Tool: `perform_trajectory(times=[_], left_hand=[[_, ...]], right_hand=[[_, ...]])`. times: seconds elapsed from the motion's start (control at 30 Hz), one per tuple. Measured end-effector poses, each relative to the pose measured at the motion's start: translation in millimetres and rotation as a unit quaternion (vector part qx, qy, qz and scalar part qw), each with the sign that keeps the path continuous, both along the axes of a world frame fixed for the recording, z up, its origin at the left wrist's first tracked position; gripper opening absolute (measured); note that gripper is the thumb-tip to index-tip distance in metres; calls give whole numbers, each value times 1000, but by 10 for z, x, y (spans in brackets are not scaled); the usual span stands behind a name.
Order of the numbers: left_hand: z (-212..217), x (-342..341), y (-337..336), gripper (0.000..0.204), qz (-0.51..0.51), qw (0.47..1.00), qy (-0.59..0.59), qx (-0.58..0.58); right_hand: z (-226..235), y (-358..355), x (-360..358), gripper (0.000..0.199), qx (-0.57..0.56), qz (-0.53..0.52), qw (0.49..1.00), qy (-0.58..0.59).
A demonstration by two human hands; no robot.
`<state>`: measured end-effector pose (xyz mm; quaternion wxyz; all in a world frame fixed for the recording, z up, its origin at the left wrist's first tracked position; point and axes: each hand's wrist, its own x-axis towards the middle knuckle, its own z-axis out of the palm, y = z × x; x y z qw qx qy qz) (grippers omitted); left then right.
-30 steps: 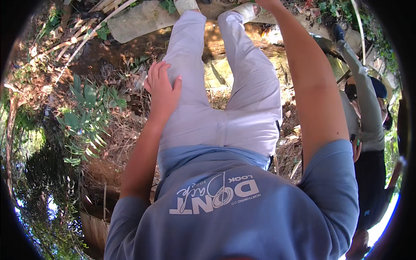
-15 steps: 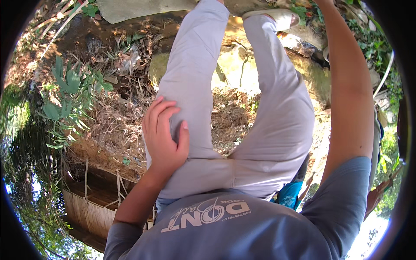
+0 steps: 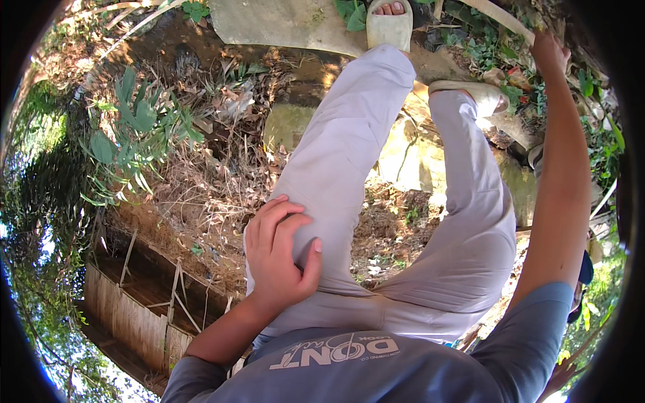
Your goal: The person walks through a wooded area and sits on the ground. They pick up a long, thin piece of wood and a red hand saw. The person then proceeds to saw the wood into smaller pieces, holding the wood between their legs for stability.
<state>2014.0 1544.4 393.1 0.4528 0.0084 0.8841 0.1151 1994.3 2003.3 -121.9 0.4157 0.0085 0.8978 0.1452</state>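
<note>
Slanting down rightward, a pale pole [image 3: 504, 19] meets the right hand [image 3: 551, 55], its fingers' hold unclear; left hand [image 3: 279, 258] spread on trousers [image 3: 349, 148].

Sun-dappled earth [image 3: 151, 225] (dry twigs [image 3: 218, 191]), leafy plant [image 3: 142, 119], pale slab [image 3: 282, 27] – plank wall [image 3: 124, 305], lower left

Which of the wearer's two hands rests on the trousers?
The left hand, laid on the left thigh; the right hand is off the trousers, out by a pale pole.
</note>
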Motion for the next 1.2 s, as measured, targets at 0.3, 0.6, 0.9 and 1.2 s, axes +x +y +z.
perform_trajectory(times=[0.3, 0.6, 0.9, 1.2], left_hand=[[3, 115, 45, 32, 39, 998, 14, 36], [165, 204, 79, 29, 52, 995, 49, 69], [116, 353, 67, 26, 101, 992, 4, 80], [462, -252, -324, 22, 169, 971, -3, 170]], right_hand=[[1314, -228, -89, 25, -151, 69, 986, 19], [2763, -569, -360, 46, -139, -118, 982, -52], [5030, -694, -554, 38, -215, -82, 972, -56], [6652, -1293, -841, 41, -246, -64, 963, -83]])
